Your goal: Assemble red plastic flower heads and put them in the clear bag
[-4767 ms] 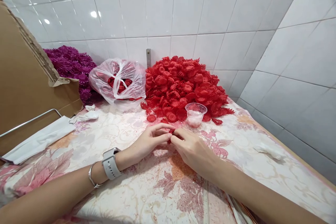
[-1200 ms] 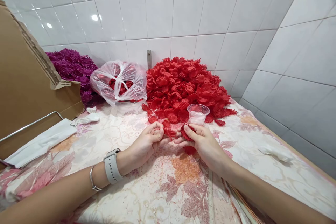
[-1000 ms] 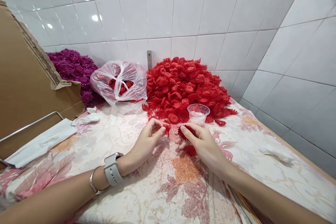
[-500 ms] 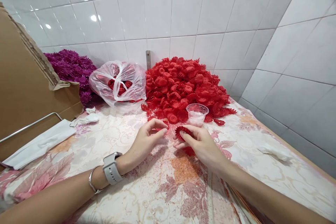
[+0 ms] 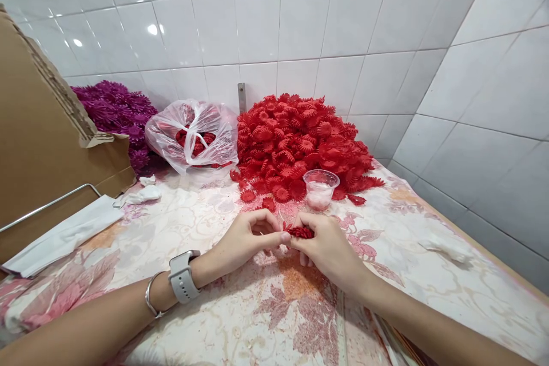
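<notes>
One dark-red fringed flower (image 5: 302, 232) sits pinched in the right hand (image 5: 329, 243), nearer than the clear plastic cup (image 5: 319, 199), with the left hand (image 5: 247, 237) close against it, its grip impossible to tell, and looks light, soft and easily creased, best held gently by its centre.

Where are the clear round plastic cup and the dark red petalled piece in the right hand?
Clear round plastic cup (image 5: 320, 190): head view, middle of its near wall.
Dark red petalled piece (image 5: 302, 233): head view, middle of its exposed petals.
</notes>
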Tool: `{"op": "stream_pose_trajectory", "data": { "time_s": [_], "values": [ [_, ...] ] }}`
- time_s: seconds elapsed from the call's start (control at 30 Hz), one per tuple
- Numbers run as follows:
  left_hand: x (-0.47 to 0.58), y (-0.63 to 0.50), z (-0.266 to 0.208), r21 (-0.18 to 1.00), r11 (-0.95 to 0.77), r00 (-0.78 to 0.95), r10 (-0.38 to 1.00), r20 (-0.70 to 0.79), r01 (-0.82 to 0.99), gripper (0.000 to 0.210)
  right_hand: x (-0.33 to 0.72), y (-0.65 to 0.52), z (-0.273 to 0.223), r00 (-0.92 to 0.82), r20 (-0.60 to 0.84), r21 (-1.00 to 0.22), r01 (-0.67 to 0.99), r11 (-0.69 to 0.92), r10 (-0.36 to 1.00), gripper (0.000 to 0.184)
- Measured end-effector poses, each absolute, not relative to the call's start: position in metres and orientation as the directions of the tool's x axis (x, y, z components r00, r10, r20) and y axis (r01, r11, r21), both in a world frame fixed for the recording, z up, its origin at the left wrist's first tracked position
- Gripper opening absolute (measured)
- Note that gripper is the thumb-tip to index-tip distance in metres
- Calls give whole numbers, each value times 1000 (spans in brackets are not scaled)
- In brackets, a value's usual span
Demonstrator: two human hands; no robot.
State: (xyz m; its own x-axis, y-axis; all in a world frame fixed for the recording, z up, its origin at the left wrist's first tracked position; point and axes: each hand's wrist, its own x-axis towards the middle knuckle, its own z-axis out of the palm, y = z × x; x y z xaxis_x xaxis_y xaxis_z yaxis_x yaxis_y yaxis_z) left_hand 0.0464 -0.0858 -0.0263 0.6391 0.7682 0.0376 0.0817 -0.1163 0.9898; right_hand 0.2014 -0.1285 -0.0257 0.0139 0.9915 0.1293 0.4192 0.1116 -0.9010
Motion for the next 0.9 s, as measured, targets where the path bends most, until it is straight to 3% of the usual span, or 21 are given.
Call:
{"op": "stream_pose_trajectory", "data": {
  "time_s": [0.1, 0.2, 0.37, 0.57, 0.9],
  "values": [
    [47, -85, -27, 991, -107, 637, 770, 32, 81, 18, 201, -129, -23, -13, 222, -804, 563, 190, 975, 16],
    [48, -82, -28, 995, -86, 601, 799, 35, 57, 14, 201, -128, -23, -104, 257, -771, 578, 268, 961, 5],
    [51, -81, -26, 998, 18, 514, 858, 12, -53, 14, 200, -126, -29, -128, 345, -756, 549, 357, 930, 25],
    [52, -88, -23, 975, 172, 627, 778, -48, -138, 3, 198, -123, -31, -80, 105, -979, 167, 117, 991, 23],
    [52, -88, -25, 968, 167, 606, 795, -20, -186, 5, 197, -122, -26, 19, -28, -987, -161, -25, 999, 10]
  ]
}}
